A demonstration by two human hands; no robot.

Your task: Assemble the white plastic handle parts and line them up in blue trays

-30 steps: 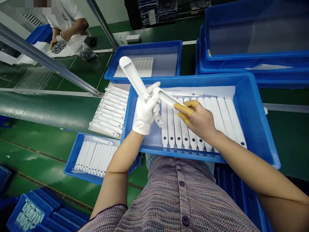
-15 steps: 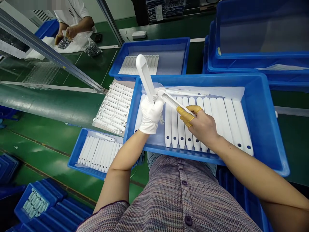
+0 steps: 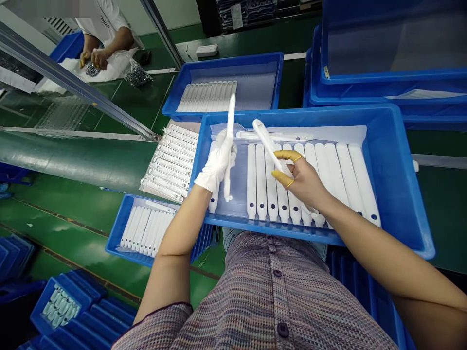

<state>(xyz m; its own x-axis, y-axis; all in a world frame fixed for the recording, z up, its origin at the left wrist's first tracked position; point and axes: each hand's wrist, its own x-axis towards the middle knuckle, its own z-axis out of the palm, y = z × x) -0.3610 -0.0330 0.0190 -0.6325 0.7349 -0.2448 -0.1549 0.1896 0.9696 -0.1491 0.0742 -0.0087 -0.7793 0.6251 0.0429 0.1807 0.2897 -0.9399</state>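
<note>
My left hand [image 3: 219, 160], in a white glove, is closed around a long white plastic strip [image 3: 230, 116] that stands nearly upright, edge towards me. My right hand [image 3: 301, 177], with yellow finger cots on thumb and finger, grips a second long white plastic piece [image 3: 265, 137], tilted with its rounded end up and to the left. Both hands are over a large blue tray [image 3: 404, 194]. Inside it a row of white strips [image 3: 339, 165] lies side by side, with dark round holes at the near ends. One more strip [image 3: 275, 137] lies crosswise behind the row.
A blue tray [image 3: 279, 92] with white pieces stands behind. White strips [image 3: 171, 158] lie on a board to the left, above a smaller blue tray [image 3: 113, 240]. Stacked blue trays [image 3: 365, 90] rise at back right. Across a metal post [image 3: 91, 97], another person's hands [image 3: 95, 58] handle plastic bags.
The two white pieces, meeting at my left hand before, are now apart. My left hand has turned its strip upright, and my right hand's piece now points up and left.
</note>
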